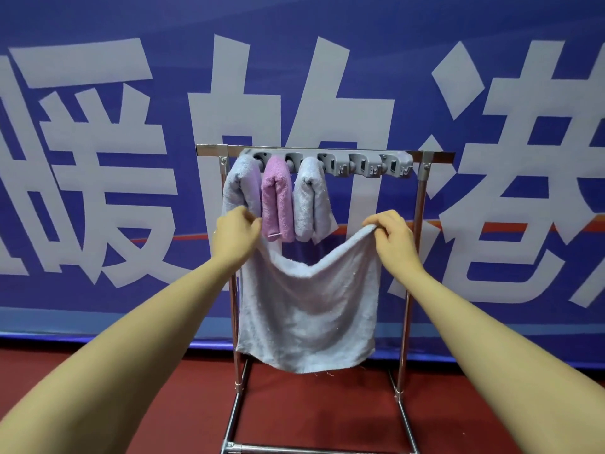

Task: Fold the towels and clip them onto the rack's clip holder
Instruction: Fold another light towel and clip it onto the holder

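Head view: both forearms reach forward, the left hand [236,229] and right hand [391,232] each with fingers pinching a top corner of a pale grey towel [307,309], which sags open between them before the metal rack [411,290]. Beyond, three folded towels [277,201] hang clipped in the grey clip holder [363,163].

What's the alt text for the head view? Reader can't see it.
Two bare hands, left hand and right hand, hold an unfolded pale towel by its top corners before a metal rack. Three folded towels, two pale and one pink, hang from its grey clip holder; its right-hand clips are empty.
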`<state>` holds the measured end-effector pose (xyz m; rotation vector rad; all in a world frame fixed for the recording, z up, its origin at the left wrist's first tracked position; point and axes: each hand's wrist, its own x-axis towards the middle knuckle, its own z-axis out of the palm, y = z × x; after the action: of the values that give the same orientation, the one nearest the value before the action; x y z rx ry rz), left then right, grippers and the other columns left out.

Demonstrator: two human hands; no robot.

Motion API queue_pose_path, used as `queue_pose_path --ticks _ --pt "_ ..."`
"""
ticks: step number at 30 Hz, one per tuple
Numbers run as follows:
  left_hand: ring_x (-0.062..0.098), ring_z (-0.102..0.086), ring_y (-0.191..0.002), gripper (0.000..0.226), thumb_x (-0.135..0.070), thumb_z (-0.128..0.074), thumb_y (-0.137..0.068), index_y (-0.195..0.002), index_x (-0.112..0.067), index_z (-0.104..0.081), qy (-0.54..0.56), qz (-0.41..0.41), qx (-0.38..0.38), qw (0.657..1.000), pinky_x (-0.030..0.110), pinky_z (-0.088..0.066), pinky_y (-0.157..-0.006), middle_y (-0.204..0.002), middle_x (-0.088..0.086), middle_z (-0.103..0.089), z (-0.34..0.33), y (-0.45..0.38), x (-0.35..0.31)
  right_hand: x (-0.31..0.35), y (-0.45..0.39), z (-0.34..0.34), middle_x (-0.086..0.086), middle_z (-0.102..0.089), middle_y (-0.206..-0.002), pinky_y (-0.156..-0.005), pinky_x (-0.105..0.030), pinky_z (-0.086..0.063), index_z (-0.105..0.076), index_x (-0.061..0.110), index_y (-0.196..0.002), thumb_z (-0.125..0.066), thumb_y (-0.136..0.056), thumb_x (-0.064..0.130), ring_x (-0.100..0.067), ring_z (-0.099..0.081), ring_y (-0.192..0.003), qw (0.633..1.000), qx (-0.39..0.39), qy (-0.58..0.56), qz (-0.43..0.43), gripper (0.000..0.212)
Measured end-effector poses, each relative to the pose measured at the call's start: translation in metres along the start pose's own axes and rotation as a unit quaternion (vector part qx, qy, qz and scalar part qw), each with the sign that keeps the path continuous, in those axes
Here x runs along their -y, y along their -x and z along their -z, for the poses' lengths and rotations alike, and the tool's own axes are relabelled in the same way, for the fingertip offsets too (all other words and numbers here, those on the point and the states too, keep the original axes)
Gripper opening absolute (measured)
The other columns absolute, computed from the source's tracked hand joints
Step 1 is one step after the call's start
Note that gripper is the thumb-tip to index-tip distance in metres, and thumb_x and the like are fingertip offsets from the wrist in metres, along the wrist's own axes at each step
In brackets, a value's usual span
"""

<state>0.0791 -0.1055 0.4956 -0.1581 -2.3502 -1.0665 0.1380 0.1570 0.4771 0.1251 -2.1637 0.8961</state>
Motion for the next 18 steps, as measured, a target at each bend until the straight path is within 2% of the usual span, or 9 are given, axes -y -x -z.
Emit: queue_pose_path --ticks 2,4,7,10,11,13,15,18 --pt "0.03 -0.06 -0.093 0.024 -0.005 -0.047 -0.087 -0.105 -0.008 -0.062 -0.007 -0.071 0.035 0.997 0.033 -0.047 -0.072 -0.099 0.008 -0.067 -0.012 0.002 -0.01 0.007 0.0 -0.011 0.006 -0.06 -0.091 -0.079 -0.02 -0.031 -0.069 0.015 -0.09 -0.046 -0.088 -0.006 -0.017 -0.048 -0.089 0.998 0.01 0.028 0.049 0.03" --pt "0.035 -0.059 -0.086 0.029 -0.002 -0.045 -0.087 -0.114 -0.01 -0.051 0.008 -0.121 0.073 0.99 0.04 -0.051 -0.071 -0.094 0.014 -0.065 -0.023 0.008 -0.021 0.018 0.002 -0.021 0.006 -0.063 -0.089 -0.08 -0.026 -0.027 -0.071 0.015 -0.093 -0.05 -0.088 -0.004 -0.016 -0.045 -0.089 0.997 0.017 0.037 0.068 0.028" --pt "0.032 -0.055 -0.076 0.026 -0.005 -0.046 -0.087 -0.111 -0.01 -0.037 0.048 -0.134 0.104 0.984 0.04 -0.046 -0.066 -0.085 0.014 -0.059 -0.035 0.018 -0.039 0.031 0.003 -0.031 0.011 -0.058 -0.084 -0.084 -0.028 -0.03 -0.07 0.014 -0.097 -0.056 -0.088 0.002 -0.022 -0.05 -0.095 0.998 0.03 0.02 0.054 0.021" --pt "0.024 -0.053 -0.074 0.018 -0.009 -0.048 -0.09 -0.103 -0.009 -0.036 0.091 -0.143 0.124 0.978 0.033 -0.04 -0.061 -0.078 0.005 -0.057 -0.041 0.022 -0.05 0.038 0.005 -0.036 0.017 -0.046 -0.078 -0.087 -0.032 -0.039 -0.07 0.014 -0.092 -0.06 -0.085 0.006 -0.023 -0.052 -0.091 0.999 0.036 -0.018 0.031 0.014" --pt "0.021 -0.052 -0.073 0.017 -0.011 -0.049 -0.091 -0.1 -0.01 -0.035 0.101 -0.146 0.14 0.974 0.028 -0.038 -0.059 -0.077 0.003 -0.056 -0.042 0.023 -0.052 0.039 0.006 -0.036 0.015 -0.046 -0.077 -0.085 -0.031 -0.041 -0.07 0.015 -0.09 -0.062 -0.085 0.008 -0.022 -0.052 -0.088 0.998 0.042 -0.031 0.02 0.012" --pt "0.018 -0.054 -0.075 0.021 -0.016 -0.053 -0.091 -0.099 -0.011 -0.034 0.105 -0.162 0.18 0.965 0.023 -0.038 -0.058 -0.084 0.003 -0.058 -0.041 0.026 -0.056 0.043 0.007 -0.036 0.009 -0.048 -0.077 -0.076 -0.019 -0.041 -0.07 0.017 -0.089 -0.064 -0.084 0.009 -0.014 -0.052 -0.079 0.996 0.056 -0.065 -0.009 0.01" --pt "0.023 -0.058 -0.08 0.022 -0.013 -0.053 -0.089 -0.102 -0.01 -0.035 0.084 -0.194 0.214 0.954 0.027 -0.039 -0.06 -0.09 0.008 -0.063 -0.042 0.028 -0.056 0.044 0.008 -0.036 0.007 -0.054 -0.078 -0.066 -0.009 -0.037 -0.07 0.016 -0.088 -0.066 -0.083 0.007 -0.002 -0.049 -0.069 0.994 0.061 -0.093 -0.008 0.011" --pt "0.031 -0.059 -0.083 0.026 -0.003 -0.046 -0.085 -0.109 -0.006 -0.036 0.065 -0.223 0.237 0.943 0.034 -0.039 -0.065 -0.09 0.015 -0.064 -0.044 0.03 -0.054 0.042 0.009 -0.035 0.004 -0.058 -0.08 -0.063 -0.008 -0.038 -0.069 0.01 -0.082 -0.067 -0.08 0.001 0.004 -0.051 -0.067 0.993 0.046 -0.112 0.009 0.01"
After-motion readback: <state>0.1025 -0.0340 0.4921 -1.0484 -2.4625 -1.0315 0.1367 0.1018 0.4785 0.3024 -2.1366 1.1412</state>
